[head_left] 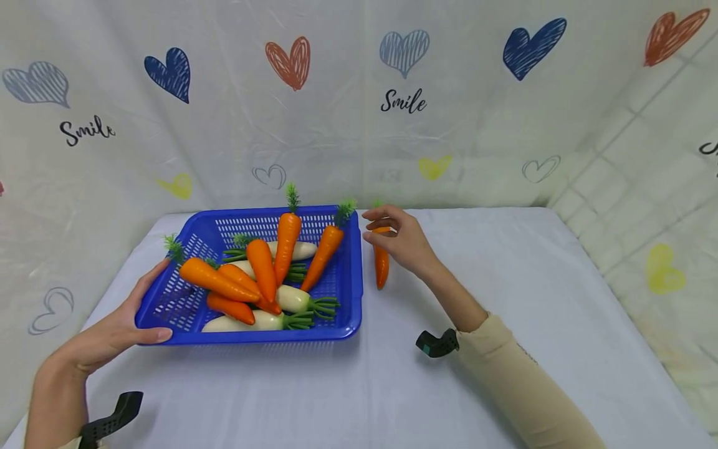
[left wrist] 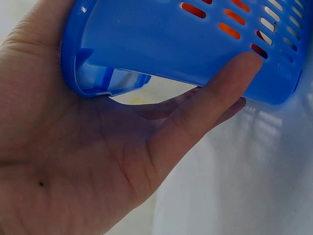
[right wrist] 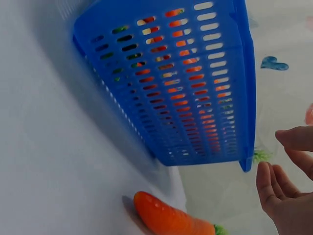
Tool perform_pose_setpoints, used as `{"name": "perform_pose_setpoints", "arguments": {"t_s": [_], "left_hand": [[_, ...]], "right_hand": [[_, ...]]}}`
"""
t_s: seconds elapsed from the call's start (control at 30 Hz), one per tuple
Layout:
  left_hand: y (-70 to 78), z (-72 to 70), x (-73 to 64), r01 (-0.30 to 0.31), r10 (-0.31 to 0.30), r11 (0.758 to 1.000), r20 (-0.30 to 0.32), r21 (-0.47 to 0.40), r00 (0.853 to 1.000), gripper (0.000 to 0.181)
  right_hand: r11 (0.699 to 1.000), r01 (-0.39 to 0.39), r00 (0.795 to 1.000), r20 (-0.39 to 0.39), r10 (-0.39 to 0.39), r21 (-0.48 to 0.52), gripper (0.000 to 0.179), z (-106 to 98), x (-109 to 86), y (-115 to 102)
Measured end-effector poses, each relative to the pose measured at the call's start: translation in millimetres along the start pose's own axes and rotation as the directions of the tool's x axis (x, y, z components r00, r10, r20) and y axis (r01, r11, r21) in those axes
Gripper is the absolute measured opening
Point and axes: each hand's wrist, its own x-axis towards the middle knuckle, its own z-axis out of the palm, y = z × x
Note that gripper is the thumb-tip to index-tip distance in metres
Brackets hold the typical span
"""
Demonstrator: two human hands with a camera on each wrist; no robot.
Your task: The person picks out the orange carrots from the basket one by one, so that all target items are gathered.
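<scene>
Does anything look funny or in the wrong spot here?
One carrot lies alone on the white cloth, outside the blue basket, while the other carrots are inside with the white radishes. I see nothing broken.

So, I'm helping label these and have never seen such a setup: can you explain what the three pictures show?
There's no machine: this is a person working bare-handed. The wide picture comes from a camera on their head, looking forward and down; the other two come from cameras on the left and right wrists.

On the pale cloth stands a blue basket holding carrots and white radishes. The left hand grips its near left corner. One loose carrot lies outside, to the right; the right hand is above it, holding nothing.
</scene>
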Motion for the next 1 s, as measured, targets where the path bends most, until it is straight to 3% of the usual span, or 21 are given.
{"name": "perform_pose_setpoints", "arguments": {"t_s": [0.3, 1.0], "left_hand": [[-0.4, 0.3, -1.8, -0.002, 0.002, 1.000, 0.005, -0.009, 1.000, 0.113], [-0.4, -1.3, -1.6, -0.001, 0.001, 1.000, 0.006, -0.018, 1.000, 0.111]], "right_hand": [[0.998, 0.008, 0.999, 0.046, -0.011, 0.064, 0.040, 11.8, -2.4, -12.1], [0.997, 0.026, 0.990, 0.134, -0.036, 0.077, 0.040, 42.1, 4.4, -27.1]]}}
